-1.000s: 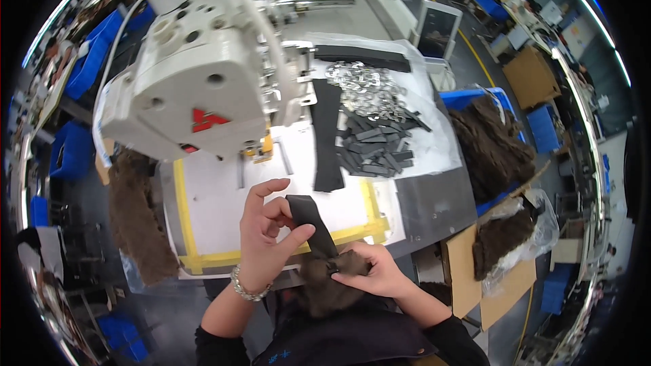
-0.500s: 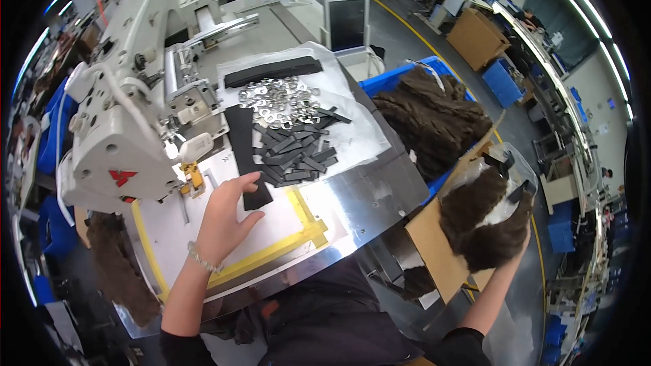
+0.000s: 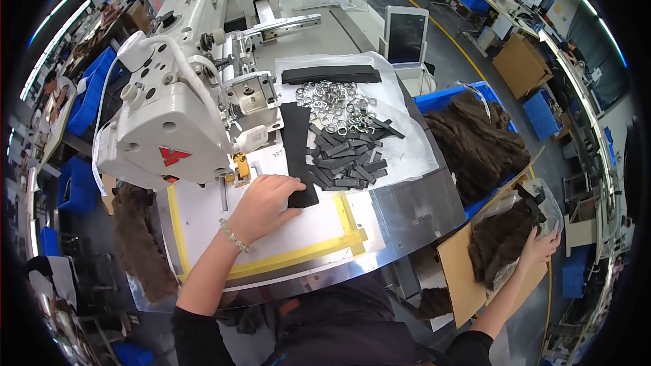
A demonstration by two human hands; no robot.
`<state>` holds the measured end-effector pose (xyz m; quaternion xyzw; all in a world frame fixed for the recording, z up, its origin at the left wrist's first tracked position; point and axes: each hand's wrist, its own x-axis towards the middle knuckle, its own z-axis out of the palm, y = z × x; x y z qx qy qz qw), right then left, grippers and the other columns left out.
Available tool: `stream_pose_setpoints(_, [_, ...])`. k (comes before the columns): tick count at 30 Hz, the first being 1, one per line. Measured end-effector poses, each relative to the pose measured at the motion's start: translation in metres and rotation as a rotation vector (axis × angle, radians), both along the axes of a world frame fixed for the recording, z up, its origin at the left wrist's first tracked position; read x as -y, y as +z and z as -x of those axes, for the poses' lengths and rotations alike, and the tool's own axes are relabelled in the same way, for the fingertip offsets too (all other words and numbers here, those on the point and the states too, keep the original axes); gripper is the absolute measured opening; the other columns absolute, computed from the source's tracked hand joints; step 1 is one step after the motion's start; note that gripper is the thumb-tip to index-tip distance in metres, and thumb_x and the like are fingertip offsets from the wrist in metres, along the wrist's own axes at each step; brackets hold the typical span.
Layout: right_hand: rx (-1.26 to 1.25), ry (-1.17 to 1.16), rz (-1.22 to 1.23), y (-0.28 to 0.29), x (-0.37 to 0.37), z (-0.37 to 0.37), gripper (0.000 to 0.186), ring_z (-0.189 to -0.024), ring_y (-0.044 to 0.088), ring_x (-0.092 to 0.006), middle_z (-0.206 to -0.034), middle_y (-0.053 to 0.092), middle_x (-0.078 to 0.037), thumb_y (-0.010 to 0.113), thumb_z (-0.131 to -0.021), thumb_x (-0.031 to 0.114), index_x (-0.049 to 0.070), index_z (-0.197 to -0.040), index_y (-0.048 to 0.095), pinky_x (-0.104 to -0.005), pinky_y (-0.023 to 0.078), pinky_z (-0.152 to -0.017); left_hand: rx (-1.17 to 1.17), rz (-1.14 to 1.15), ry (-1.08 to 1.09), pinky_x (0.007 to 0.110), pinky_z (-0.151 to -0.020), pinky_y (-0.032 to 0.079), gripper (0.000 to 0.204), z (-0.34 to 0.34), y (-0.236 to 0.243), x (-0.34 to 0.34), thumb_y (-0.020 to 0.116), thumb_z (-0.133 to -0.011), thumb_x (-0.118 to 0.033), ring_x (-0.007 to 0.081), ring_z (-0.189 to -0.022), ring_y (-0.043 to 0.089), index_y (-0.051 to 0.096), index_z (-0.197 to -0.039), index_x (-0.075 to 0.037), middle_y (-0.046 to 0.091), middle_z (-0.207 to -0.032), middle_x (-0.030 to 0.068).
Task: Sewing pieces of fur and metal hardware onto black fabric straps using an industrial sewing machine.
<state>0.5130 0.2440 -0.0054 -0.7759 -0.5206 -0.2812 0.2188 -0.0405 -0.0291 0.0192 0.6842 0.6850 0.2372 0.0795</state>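
Going by how things lie, the work looks well short of finished: a heap of metal rings [image 3: 336,105] and a pile of short black strips [image 3: 349,159] lie loose at 12 and 1 o'clock on the bench [image 3: 413,207], and more brown fur [image 3: 478,146] fills the blue bin [image 3: 487,88] at 3. A dark strap [image 3: 532,205] shows on the bagged fur piece [image 3: 498,237] at 4 o'clock, perhaps a joint already made; the view does not settle it.

The long black strip [image 3: 296,142] lies flat near the dial's centre, its long axis running from just before 12 to just before 6, near end toward the wearer. The left hand [image 3: 268,207] is half open at that end, thumb apart from fingers; whether it grips, I cannot tell. The fur piece's long axis runs from 1 to 7 o'clock, strap end uppermost. The right hand [image 3: 540,247], fingers spread, is at its 4 o'clock side, by the clear bag [image 3: 550,213]; its hold is unclear.
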Motion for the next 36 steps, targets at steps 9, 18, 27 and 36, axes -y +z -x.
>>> stream_pose_setpoints(9, [-0.175, 0.985, -0.224, 0.083, 0.038, 0.19, 0.044, -0.12, 0.047, -0.0309, -0.128, 0.048, -0.015, 0.068, -0.082, 0.001, 0.007, -0.125, 0.059, -0.0396, 0.036, -0.102, 0.079, -0.036, -0.057, 0.037, -0.09, 0.046, 0.028, 0.011, -0.003, -0.005, 0.079, -0.069, -0.016, 0.024, -0.101, 0.061, 0.066, -0.093, -0.009, 0.067, -0.11, 0.0059])
stream_pose_setpoints(18, [-0.714, 1.809, 0.713, 0.068, 0.107, 0.35, 0.026, -0.073, 0.062, -0.0123, -0.101, 0.065, -0.008, 0.067, -0.076, -0.004, 0.005, -0.099, 0.069, -0.0243, 0.05, -0.065, 0.139, -0.177, -0.011, 0.036, -0.078, 0.05, 0.01, 0.017, -0.008, -0.006, 0.073, -0.075, -0.012, 0.0227, -0.085, 0.065, 0.065, -0.079, -0.006, 0.069, -0.088, 0.0062])
stream_pose_setpoints(27, [-0.754, 1.915, 1.094, 0.035, 0.107, 0.434, 0.027, -0.077, 0.065, -0.0129, -0.107, 0.062, -0.007, 0.07, -0.079, 0.0, 0.005, -0.105, 0.067, -0.0252, 0.052, -0.068, 0.376, -0.34, 0.244, 0.031, -0.057, 0.051, 0.005, 0.009, -0.006, -0.007, 0.069, -0.082, -0.006, 0.0233, -0.066, 0.064, 0.067, -0.086, -0.005, 0.066, -0.079, 0.0075])
stream_pose_setpoints(36, [-0.592, 1.987, 0.837, 0.029, 0.089, 0.454, 0.028, -0.1, 0.065, -0.0254, -0.112, 0.065, -0.011, 0.066, -0.073, -0.005, 0.004, -0.099, 0.068, -0.0318, 0.052, -0.085, 0.0, -0.502, 0.091, 0.03, -0.053, 0.048, 0.02, 0.016, 0.001, 0.001, 0.067, -0.073, -0.001, 0.018, -0.068, 0.061, 0.069, -0.091, -0.008, 0.064, -0.079, 0.0022])
